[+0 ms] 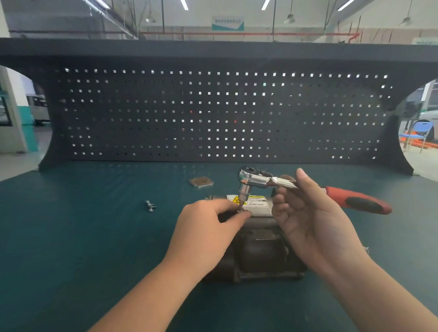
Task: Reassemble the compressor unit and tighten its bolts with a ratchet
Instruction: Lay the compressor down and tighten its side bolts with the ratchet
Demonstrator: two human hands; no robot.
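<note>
The dark compressor unit [261, 252] lies on the green bench mat, a white and yellow warning label [256, 202] on its far end. My right hand [309, 217] holds the chrome shank of a ratchet [258, 180] with a red and black handle [359, 201] pointing right. The socket points down at the compressor's top beside the label. My left hand [206, 230] pinches a small bolt [240, 210] right under the socket tip, fingers resting on the compressor.
Two loose bolts [150, 205] lie on the mat to the left of the unit. A flat brownish metal plate [201, 182] sits behind it. A black pegboard panel [222, 109] closes off the back of the bench.
</note>
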